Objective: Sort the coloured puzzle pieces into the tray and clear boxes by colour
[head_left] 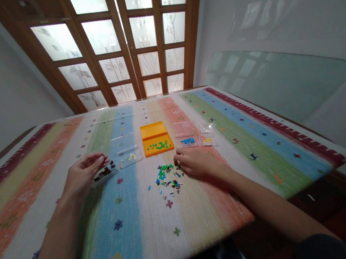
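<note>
My left hand (86, 171) hangs over a clear box of dark brown pieces (103, 172), thumb and fingers pinched together; whatever lies between them is hidden. On the cloth, a mixed pile of small building bricks (166, 172) holds green, blue, brown and grey pieces. At the pile's right edge, my right hand (193, 162) has its fingers curled in a pinch, close to a tiny dark brown piece (176, 162). Whether that piece is gripped is too small to tell.
Behind the pile stands an open orange case (159, 152) with green pieces. Left of it is a clear box of pale pieces (130, 157). To the right sit clear boxes with blue pieces (188, 141) and yellow pieces (207, 140). A striped tablecloth (157, 237) covers the table.
</note>
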Demonstrator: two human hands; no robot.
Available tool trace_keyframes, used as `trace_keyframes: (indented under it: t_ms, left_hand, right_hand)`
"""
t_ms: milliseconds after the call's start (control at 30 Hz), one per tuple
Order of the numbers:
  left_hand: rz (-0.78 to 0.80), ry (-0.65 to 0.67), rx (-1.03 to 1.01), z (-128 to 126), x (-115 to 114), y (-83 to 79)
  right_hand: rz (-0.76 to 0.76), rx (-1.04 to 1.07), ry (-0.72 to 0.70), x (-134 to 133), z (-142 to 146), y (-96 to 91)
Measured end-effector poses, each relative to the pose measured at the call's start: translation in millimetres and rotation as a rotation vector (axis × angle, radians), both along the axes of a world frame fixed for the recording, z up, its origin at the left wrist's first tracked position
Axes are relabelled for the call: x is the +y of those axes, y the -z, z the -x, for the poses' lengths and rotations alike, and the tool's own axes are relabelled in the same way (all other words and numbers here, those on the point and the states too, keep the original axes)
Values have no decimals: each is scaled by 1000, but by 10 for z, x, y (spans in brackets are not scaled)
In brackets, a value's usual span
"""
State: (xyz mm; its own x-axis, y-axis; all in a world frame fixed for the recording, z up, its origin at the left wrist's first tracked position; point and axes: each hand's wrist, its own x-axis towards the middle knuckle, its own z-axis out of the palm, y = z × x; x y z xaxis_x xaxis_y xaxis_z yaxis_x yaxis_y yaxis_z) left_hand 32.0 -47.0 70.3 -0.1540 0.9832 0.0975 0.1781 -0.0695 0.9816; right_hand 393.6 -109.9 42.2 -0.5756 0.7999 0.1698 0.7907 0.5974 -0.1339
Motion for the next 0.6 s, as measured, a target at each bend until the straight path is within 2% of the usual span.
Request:
trace_keyframes:
  t_ms: [100, 333, 467, 600]
  left_hand:
    - [47, -35, 43, 110, -9, -34]
    - [49, -38, 352, 164, -18, -81]
    - [109, -26, 399, 165, -9, -67]
    - [45, -32, 407, 146, -36, -89]
  right_hand:
    - [4, -6, 0, 3, -1, 11]
    - [8, -25, 6, -4, 11, -8]
    - [10, -16, 6, -10, 12, -12]
    - [9, -7, -3, 1, 0, 15]
